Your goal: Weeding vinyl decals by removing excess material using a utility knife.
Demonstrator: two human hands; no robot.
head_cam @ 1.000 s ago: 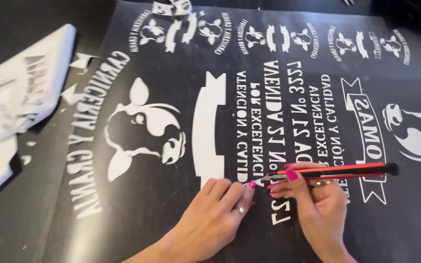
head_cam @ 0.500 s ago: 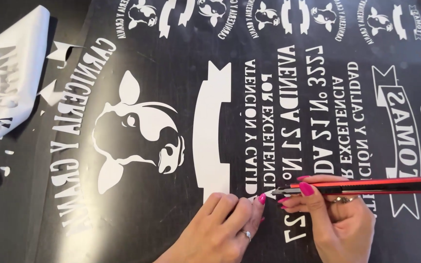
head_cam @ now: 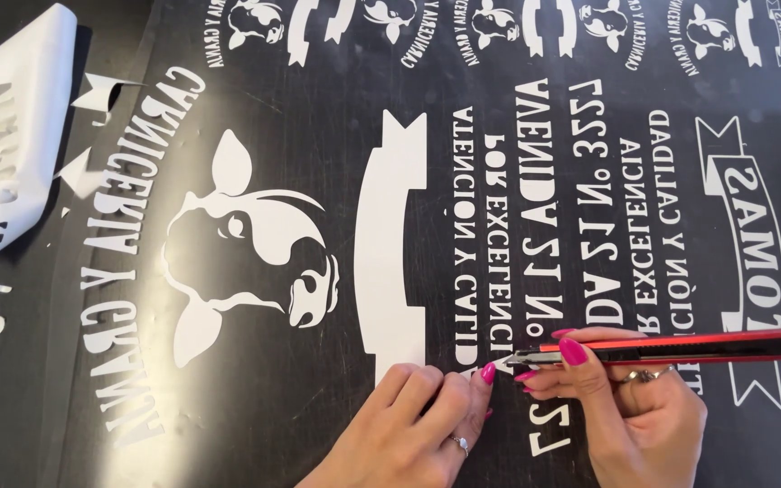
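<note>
The right hand pinched a red and black utility knife between thumb and fingers, the blade tip resting on the black vinyl sheet right by the small white lettering near the lower end of the white banner shape. The left hand lay flat just beside it, fingers pressed together, its fingertips touching the sheet a hair from the blade — that closeness looked like the main hazard. A slip of the knife toward the left would likely meet a fingertip. Too much pressure might cut through the backing or nick a neighbouring letter; too little hold from the left hand and the sheet could lift and tear a thin stroke. A white cow-head design sat well apart to the left, and a curl of peeled white backing lay at the far-left edge of the worktop — loose enough, I judged, to stick to the sheet if dragged.
</note>
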